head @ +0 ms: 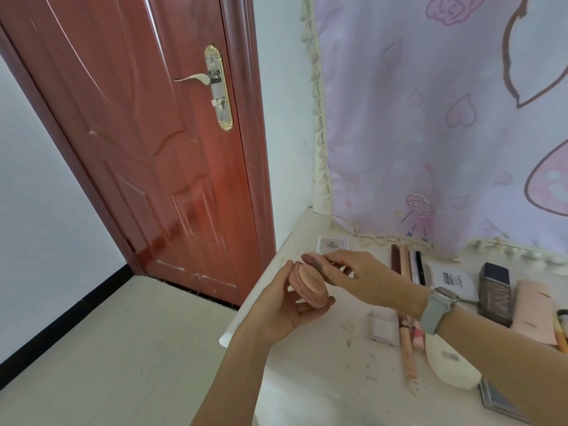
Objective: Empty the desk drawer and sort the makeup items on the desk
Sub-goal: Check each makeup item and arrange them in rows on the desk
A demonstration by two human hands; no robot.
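1. A big red-brown door [159,155] stands on the left. It is closed. It has a shiny handle [196,78].
2. Next comes the left hand [285,312]. Its fingers curl around the bottom half of a round pink compact [309,285]. The compact is open and sits up in the air, over the left edge of the white tabletop [322,379].
3. The right hand [362,278] reaches across from the right. Its fingers pinch the pink lid [313,262] of the compact, which tips up and back. A grey watch [438,309] is on that wrist.
4. Behind the hands a small clear box [333,242] lies flat on the tabletop.
5. A few long pencils and sticks [407,264] lie side by side near the back.
6. Closer to us are a little see-through case [381,327], a long pink pencil [408,355] and a short pink tube [417,336], close together.
7. A white rounded thing [448,367] lies under the right arm. I cannot tell what it is.
8. Farther right are a flat white square case [455,281], a dark box [496,293] and a soft pink pouch [534,315] in a row.
9. A purple cloth with hearts [445,118] hangs behind the tabletop.
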